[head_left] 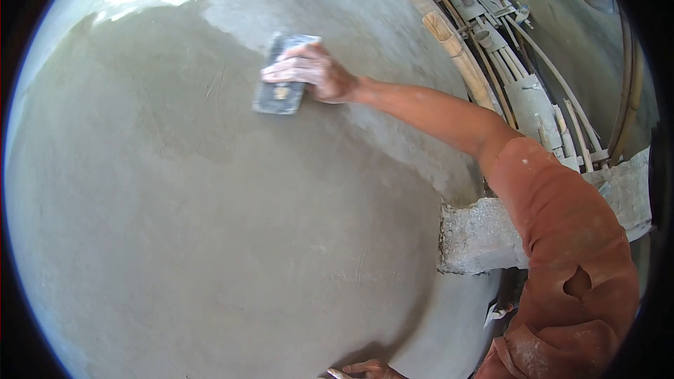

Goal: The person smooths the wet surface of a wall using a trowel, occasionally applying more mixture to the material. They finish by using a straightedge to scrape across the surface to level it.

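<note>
Right hand (319, 74) gripping float (278, 103), flat against grey wall (232, 224), upper middle. Left hand (371, 367) at bottom edge, mostly cut off, beside pale tip (337, 373); can't tell if gripping it.

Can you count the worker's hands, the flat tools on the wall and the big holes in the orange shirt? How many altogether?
Hands: 2 (right hand, left hand)
Flat tool: 1
Big hole in the orange shirt: 1
Total: 4
</note>
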### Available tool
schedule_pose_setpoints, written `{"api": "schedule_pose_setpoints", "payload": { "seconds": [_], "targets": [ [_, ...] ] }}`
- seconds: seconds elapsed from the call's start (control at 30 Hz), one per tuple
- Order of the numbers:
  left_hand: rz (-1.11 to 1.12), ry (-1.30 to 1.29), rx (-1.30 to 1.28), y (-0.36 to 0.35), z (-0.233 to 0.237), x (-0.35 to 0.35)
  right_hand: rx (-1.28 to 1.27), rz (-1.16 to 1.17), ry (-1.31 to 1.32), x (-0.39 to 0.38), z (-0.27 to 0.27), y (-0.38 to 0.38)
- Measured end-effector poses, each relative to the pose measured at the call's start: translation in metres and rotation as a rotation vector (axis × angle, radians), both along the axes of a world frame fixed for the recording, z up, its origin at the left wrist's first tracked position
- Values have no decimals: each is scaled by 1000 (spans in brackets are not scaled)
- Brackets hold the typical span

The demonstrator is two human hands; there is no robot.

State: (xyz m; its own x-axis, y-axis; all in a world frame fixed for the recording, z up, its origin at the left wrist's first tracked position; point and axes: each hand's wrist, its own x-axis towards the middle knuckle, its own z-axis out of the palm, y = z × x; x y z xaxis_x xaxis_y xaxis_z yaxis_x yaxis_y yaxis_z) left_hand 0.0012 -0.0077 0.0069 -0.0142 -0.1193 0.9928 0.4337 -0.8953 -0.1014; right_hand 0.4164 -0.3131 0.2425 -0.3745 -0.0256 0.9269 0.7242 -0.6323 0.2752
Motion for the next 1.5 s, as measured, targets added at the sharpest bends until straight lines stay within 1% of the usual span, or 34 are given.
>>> {"api": "schedule_pose_setpoints", "payload": {
  "seconds": [0.03,0.1,0.17,0.2,0.23,0.27,0.3,0.33,0.37,0.4,0.43,0.5,0.53,0.6,0.67,0.73,0.77,0.83,0.87,0.93,0.97,1.0,1.07,1.1,1.17,1.2,1.27,1.3,1.4,1.47,1.5],
  "targets": [
    [3,0,-7,-4,1,-1,-8,-37,28,5,-19,-9],
    [106,99,-76,-11,4,-8,-20,-76,59,7,-50,-25],
    [78,98,-89,-3,-4,-10,49,-53,228,-1,-57,-33],
    [54,97,-97,3,-11,-9,45,-52,219,1,-52,-30],
    [54,84,-101,12,-23,-6,191,20,186,-7,-34,-23],
    [-8,65,-198,24,-39,-4,337,94,156,-15,-13,-18],
    [-7,62,-196,21,-34,-3,416,10,173,-25,10,-12],
    [-10,55,-189,14,-25,-4,417,10,174,-25,32,-7],
    [-14,51,-181,6,-15,-5,409,23,274,-22,53,-4],
    [42,51,-71,-2,-5,-6,400,37,376,-19,67,1],
    [42,51,-71,1,-7,-8,401,36,376,-17,77,10],
    [41,77,-97,7,-14,-7,325,-10,464,-14,91,24],
    [39,69,-102,7,-15,-4,320,-12,456,-21,89,30],
    [-131,-17,-149,7,-17,3,338,35,356,-56,71,52],
    [-108,-16,-123,-2,-6,3,317,23,287,-88,49,73],
    [-81,-8,-94,-5,1,1,278,101,302,-121,27,88],
    [-43,4,-81,-5,2,0,276,102,302,-135,18,92],
    [-8,23,-75,-8,1,-2,199,173,351,-153,0,91],
    [-1,17,-75,-9,1,-1,196,168,356,-152,-8,83],
    [8,20,-66,-8,-1,-3,48,100,313,-147,-30,72],
    [19,25,-72,-7,-2,-3,-23,8,370,-140,-40,63],
    [30,28,-81,-6,-2,-3,-18,8,371,-128,-44,52],
    [32,19,-71,-4,1,-4,-8,89,299,-99,-36,25],
    [31,13,-65,-6,0,-2,-17,84,300,-88,-22,14],
    [22,10,-53,-6,1,-1,37,30,156,-69,9,2],
    [23,6,-48,-6,1,1,38,27,162,-56,22,0],
    [19,-2,-42,-6,3,5,-181,184,16,-34,40,1],
    [18,-10,-39,-6,4,6,-182,102,18,-26,38,2],
    [8,-13,-34,-8,6,10,-126,149,0,-3,20,3],
    [10,-3,-39,-10,6,10,-104,143,27,-1,4,0],
    [15,7,-48,-10,6,7,-113,102,62,-3,-3,-7]
  ]
}}
